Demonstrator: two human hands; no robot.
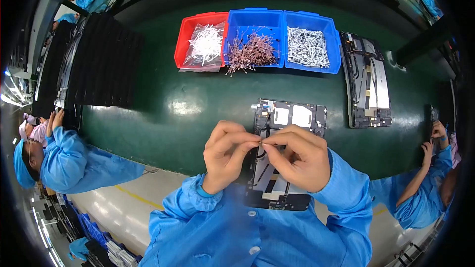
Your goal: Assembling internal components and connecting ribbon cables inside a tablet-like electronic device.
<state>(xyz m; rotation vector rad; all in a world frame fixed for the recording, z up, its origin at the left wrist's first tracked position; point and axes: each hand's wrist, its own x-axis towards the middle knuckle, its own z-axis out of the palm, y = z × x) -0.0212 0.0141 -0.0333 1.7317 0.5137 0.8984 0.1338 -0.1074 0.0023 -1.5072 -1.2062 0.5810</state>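
My left hand (226,154) and my right hand (300,157) meet fingertip to fingertip, each in a pinch. Between them is a small thin piece, perhaps the end of a fine wire; the fingers cover most of it. Just beneath lies an opened tablet (316,112), its inner side up, with silver plates and black cables showing. My hands hide its middle, and its near end reaches to my blue smock. Whether the pinched piece touches the tablet I cannot tell.
Across the green table (163,133) stand a red bin (180,44) of white parts, a blue bin (255,17) of pinkish-brown wires and another blue bin (336,52) of black-and-white parts. Right is another opened tablet (368,79); left, stacked black trays (101,59). Co-workers sit both sides.
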